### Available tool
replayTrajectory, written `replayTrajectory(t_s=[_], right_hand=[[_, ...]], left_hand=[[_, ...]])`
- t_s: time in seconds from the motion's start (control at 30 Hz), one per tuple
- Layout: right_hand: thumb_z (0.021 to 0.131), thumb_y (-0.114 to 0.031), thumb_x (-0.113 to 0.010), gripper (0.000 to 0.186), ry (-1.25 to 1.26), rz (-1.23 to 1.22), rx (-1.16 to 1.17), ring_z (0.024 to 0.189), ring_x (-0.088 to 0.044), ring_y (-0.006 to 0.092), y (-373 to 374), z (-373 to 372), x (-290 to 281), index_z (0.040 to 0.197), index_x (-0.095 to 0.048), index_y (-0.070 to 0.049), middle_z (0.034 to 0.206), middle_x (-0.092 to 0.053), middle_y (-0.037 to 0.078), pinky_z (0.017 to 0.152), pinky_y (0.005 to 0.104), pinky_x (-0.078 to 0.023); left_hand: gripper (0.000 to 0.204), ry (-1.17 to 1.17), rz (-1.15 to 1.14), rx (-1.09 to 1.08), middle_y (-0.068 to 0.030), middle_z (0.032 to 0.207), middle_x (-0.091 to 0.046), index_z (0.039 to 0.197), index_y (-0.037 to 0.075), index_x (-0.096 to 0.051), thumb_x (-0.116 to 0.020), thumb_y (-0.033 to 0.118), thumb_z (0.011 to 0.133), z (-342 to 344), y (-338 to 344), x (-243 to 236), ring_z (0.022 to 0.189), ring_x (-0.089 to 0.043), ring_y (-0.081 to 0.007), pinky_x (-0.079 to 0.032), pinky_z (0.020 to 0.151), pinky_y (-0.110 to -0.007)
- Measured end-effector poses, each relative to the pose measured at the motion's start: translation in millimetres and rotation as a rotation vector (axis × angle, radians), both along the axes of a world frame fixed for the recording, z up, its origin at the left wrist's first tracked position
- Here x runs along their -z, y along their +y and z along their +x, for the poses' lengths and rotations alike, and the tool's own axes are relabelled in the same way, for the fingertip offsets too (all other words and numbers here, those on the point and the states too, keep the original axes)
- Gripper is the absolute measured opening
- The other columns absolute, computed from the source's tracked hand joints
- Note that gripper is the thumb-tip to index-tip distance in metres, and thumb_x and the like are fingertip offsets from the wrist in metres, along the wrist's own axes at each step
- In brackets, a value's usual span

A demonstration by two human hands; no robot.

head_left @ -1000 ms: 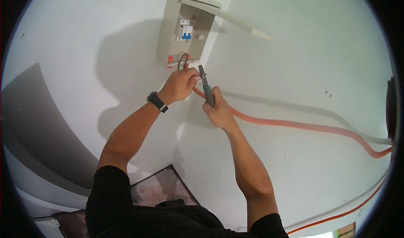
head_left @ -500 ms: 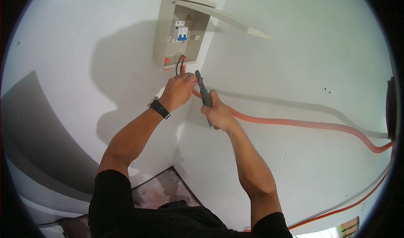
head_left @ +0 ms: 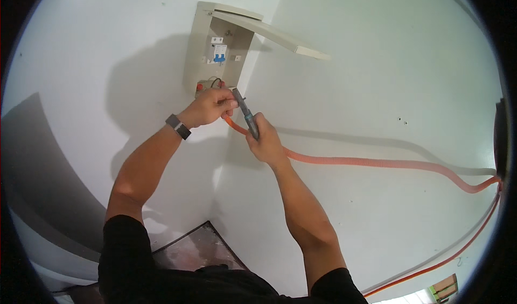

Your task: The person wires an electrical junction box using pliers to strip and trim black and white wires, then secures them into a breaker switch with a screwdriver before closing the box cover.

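Note:
My left hand (head_left: 210, 106) is just below the open breaker box (head_left: 195, 48), its fingers pinched on the thin black wire (head_left: 216, 82) that loops out of the bottom of the box. My right hand (head_left: 266, 141) grips grey wire strippers (head_left: 244, 107), whose head points up and meets my left fingertips. The wire's end is hidden by those fingers, so whether the jaws touch it cannot be made out. Inside the box sits a white circuit breaker (head_left: 218, 52) with blue switches. Behind my hands runs an orange corrugated conduit (head_left: 344, 160).
The box's cover (head_left: 280, 37) hangs tilted out to the right. At the far right the conduit meets a dark edge (head_left: 501, 137). A second orange conduit (head_left: 431, 269) slopes along the lower right wall. Below stands a dark-rimmed, dusty surface (head_left: 199, 250) in the corner.
The view has shifted a little. My left hand has moved up closer to the box's bottom, covering more of the wire loop. The strippers have come nearer my left fingertips.

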State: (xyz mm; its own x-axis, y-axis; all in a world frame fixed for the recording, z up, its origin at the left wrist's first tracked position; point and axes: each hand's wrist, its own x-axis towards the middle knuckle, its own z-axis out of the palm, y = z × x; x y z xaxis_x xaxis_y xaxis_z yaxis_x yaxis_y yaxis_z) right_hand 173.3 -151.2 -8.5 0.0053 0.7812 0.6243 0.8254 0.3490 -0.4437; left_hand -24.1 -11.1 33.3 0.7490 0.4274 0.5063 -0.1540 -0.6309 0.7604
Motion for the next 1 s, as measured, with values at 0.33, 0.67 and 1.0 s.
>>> replayTrajectory(t_s=[0.33, 0.67, 1.0], right_hand=[[0.095, -0.028, -0.066, 0.034, 0.315, -0.549, 0.108, 0.085, -0.058, 0.0249, -38, -34, -34, 0.108, -0.046, -0.004, 0.087, -0.058, 0.014, 0.079, 0.0415, -0.049], [0.09, -0.018, -0.07, 0.025, 0.371, -0.469, 0.186, 0.077, -0.061, 0.0246, -29, -29, -18, 0.105, -0.055, -0.003, 0.09, -0.062, 0.014, 0.072, 0.0392, -0.052], [0.087, -0.005, -0.065, 0.017, 0.672, -0.423, -0.061, 0.079, -0.06, 0.0179, -14, 0, 16, 0.104, -0.065, -0.003, 0.091, -0.065, 0.007, 0.077, 0.0337, -0.051]], left_hand=[[0.006, -0.163, 0.851, -0.429, -0.009, 0.089, -0.069, 0.096, 0.006, -0.066, -0.066, 0.006, 0.091, 21, -8, 35, 0.082, -0.068, -0.0292, -0.056, 0.071, -0.04], [0.015, -0.014, 0.862, -0.564, -0.01, 0.084, -0.063, 0.091, 0.004, -0.058, -0.069, 0.014, 0.093, 28, -13, 46, 0.076, -0.067, -0.0303, -0.055, 0.067, -0.044], [0.047, 0.023, 0.467, -0.311, -0.0022, 0.06, -0.056, 0.076, 0.004, -0.06, -0.088, 0.04, 0.08, 31, -4, 27, 0.053, -0.048, -0.0196, -0.042, 0.054, -0.035]])
